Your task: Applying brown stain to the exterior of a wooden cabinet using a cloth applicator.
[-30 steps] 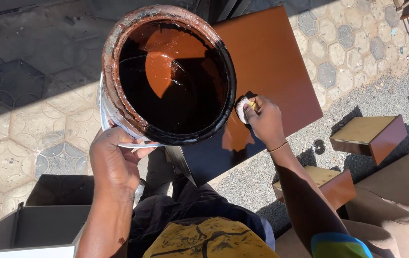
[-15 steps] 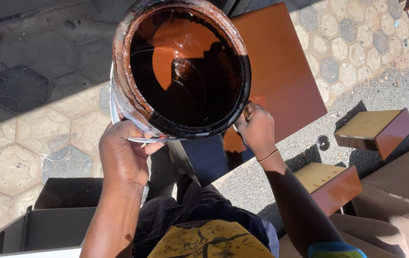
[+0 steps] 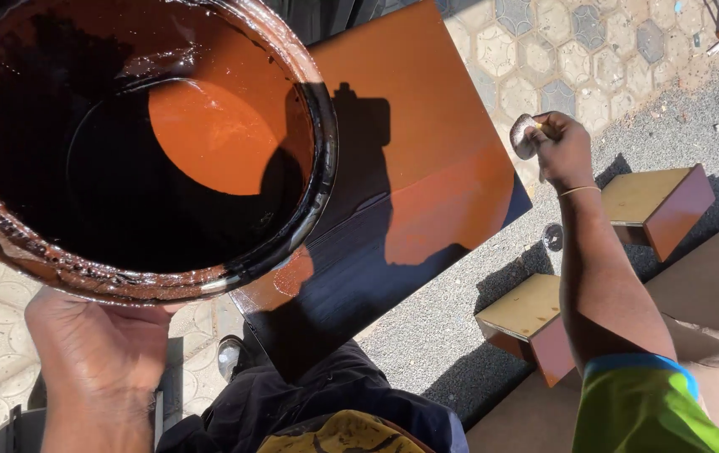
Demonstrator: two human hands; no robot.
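1. Paint bucket [image 3: 137,143]: a round open container, raised close under the head camera at upper left. It holds dark reddish-brown liquid paint; a sunlit patch shows orange on the surface. The rim and inner wall are thickly coated with wet and crusted paint.

2. Left hand [image 3: 99,352]: supports the bucket from below at its near edge, palm up against the underside. The fingers pass beneath the bucket, so how far they close around it cannot be told.

3. Handling judgement: the bucket looks heavy for a one-handed hold, the liquid free to slosh and spill if tilted. The smeared rim is likely slippery; the underside and outer wall appear the soundest places to take hold.

4. Right hand [image 3: 562,151]: extended to the right, closed in a fist around a small paint-soaked wad or sponge [image 3: 527,134], which looks soft; its exact kind is unclear. A thin bracelet [image 3: 579,191] circles the wrist.

5. Painted board [image 3: 410,184]: a flat panel coated orange-brown lies below the bucket, partly in shadow, just left of the right hand.

6. Surroundings: two small painted boxes [image 3: 657,205] stand on the gravel to the right; hexagonal paving [image 3: 561,42] lies beyond the board.
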